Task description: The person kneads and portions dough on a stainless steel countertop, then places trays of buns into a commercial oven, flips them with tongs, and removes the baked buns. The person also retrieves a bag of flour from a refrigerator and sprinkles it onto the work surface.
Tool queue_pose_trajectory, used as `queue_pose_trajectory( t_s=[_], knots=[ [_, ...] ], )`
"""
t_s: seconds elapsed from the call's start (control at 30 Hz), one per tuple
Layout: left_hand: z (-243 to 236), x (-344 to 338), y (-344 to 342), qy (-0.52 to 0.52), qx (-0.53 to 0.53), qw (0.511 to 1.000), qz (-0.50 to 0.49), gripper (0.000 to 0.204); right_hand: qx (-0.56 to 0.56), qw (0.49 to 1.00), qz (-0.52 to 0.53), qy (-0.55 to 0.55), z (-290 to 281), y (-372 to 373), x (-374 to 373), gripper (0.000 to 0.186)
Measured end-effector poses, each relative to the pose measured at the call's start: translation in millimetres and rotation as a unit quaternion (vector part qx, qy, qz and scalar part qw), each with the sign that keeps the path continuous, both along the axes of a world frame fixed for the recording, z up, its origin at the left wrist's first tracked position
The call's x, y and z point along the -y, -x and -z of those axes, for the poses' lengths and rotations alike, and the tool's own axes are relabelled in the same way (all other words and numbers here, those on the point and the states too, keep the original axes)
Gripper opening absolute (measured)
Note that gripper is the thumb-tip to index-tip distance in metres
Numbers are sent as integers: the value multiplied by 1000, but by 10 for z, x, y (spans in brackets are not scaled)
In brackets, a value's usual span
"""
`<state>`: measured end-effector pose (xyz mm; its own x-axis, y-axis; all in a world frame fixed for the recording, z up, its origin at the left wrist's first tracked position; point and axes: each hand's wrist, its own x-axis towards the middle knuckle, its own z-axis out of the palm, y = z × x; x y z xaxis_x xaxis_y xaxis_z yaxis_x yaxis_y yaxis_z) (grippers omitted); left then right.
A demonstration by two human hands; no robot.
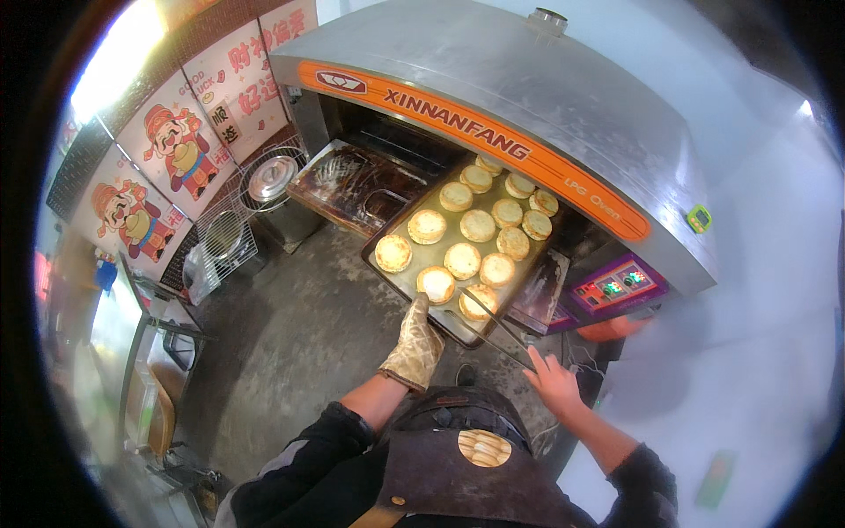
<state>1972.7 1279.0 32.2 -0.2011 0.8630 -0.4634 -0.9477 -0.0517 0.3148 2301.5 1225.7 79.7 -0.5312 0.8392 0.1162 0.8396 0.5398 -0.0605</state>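
My left hand (414, 346) wears a tan patterned oven mitt and grips the near edge of a dark-rimmed baking tray (411, 289). Its mitted thumb lies over the rim; the other fingers are hidden. Round flat breads (463, 261), golden on top, sit in rows on the tray, which sticks partway out of the oven (502, 62). In my right hand (556, 384) is a long, thin metal tool (503, 333) that looks like tongs. Its two arms reach over the tray's near right corner, beside the nearest bread (478, 302).
Left of the tray, a browned metal oven door (352, 183) with a handle hangs open. A lidded metal pot (273, 179) and a wire rack (226, 236) stand farther left. A lit control panel (613, 286) is on the right. Concrete floor (290, 326) lies below.
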Motion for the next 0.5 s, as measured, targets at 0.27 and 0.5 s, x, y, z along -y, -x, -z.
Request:
queue_pose_trajectory(
  t_s=[0.27,0.5],
  knots=[
    [208,-106,123,46,0,997,58,49,-295,928,87,212,-460,563,174,58],
    [450,24,191,-18,22,996,85,38,-496,385,355,693,-375,1693,-699,45]
  ],
)
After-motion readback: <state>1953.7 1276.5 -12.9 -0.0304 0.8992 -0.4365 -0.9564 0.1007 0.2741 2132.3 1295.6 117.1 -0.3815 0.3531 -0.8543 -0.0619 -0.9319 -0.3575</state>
